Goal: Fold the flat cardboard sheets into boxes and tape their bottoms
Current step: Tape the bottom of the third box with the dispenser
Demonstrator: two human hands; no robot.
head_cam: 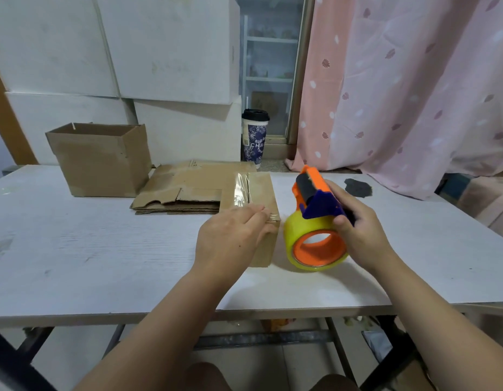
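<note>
Head view: one small box (261, 190) sits mid-table, and the left hand (230, 238) presses flat, straight fingers on its tape. At its 3 o'clock the right hand (357, 230) grips one tape dispenser (315, 198). Stacked flat sheets (185, 187) lie at 11 and one open box (100, 162) at 10 on the white table (75, 249). A cup (254, 136) lettered "CHA" stands at 12, a pink curtain (399, 80) at 2.

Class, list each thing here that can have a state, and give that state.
small box: folded, seam taped
left hand: flat fingers press tape onto small box
tape dispenser: held beside small box
right hand: grips tape dispenser
open box: upright, top open
flat sheets: stacked, unfolded
cup: upright, lid on
</note>
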